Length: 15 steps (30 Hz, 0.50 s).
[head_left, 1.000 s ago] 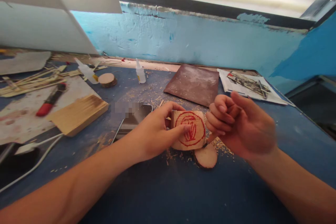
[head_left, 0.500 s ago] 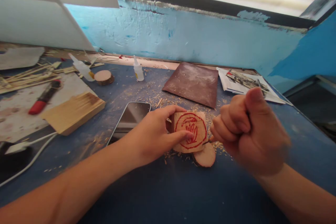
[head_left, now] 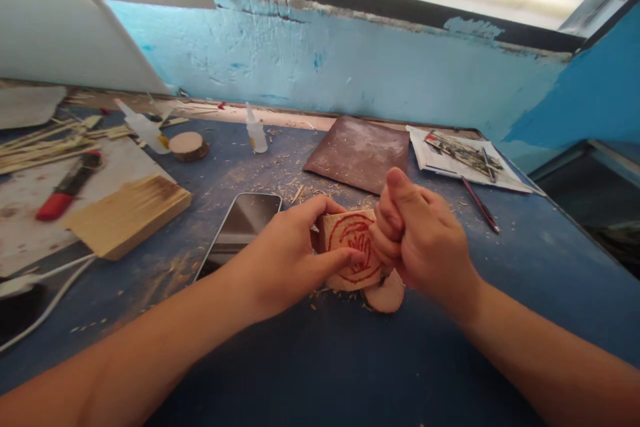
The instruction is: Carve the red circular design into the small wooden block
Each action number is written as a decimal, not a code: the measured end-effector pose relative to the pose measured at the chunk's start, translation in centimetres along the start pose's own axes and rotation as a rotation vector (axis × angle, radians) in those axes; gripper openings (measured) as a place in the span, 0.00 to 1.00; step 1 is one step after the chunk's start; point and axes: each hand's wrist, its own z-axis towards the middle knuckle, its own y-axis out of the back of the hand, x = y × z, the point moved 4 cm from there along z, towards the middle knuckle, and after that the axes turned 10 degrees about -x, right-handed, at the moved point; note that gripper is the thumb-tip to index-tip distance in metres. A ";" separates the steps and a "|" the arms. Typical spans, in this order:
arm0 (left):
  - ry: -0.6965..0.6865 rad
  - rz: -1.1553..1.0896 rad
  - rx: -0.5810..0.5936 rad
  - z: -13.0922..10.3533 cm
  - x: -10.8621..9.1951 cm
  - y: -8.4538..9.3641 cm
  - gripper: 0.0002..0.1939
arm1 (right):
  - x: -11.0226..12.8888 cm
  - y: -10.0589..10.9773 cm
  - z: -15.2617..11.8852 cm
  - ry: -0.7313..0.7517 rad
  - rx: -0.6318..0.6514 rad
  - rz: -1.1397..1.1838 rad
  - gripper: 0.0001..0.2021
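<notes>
My left hand [head_left: 295,257] grips a pale wooden block [head_left: 345,280] by its left side, thumb lying across the top face. Red lines on that face form a ring around a leaf-like pattern. Over the block's right edge, my right hand [head_left: 420,240] is closed in a fist, thumb on top. Its lower fingers touch or nearly touch the block. What it holds is hidden now; a thin dark tip showed below it earlier. Partly under the block's lower right corner lies a round wood slice [head_left: 385,295], with shavings around it.
A phone [head_left: 240,227] lies left of the block, near a thicker wood board [head_left: 130,217] and a red-black cutter [head_left: 70,187]. Behind are glue bottles [head_left: 257,133], a second wood slice [head_left: 188,145] and brown sandpaper [head_left: 357,153]. A pencil [head_left: 480,205] lies right.
My right hand has moved left and in over the block's right edge, covering it, and the pencil behind now shows. My left hand keeps its hold on the block. The view has shifted slightly.
</notes>
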 end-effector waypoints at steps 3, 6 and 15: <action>-0.002 -0.002 0.018 0.1 0.3 -0.1 0.20 | 0.5 0.2 -1.3 0.040 0.038 -0.008 0.28; -0.012 0.017 0.030 0.2 0.6 0.0 0.22 | 2.0 0.7 -1.5 0.071 0.082 0.051 0.29; -0.133 0.135 0.044 0.2 1.3 0.2 0.24 | 3.7 2.1 -0.3 0.064 0.080 0.148 0.32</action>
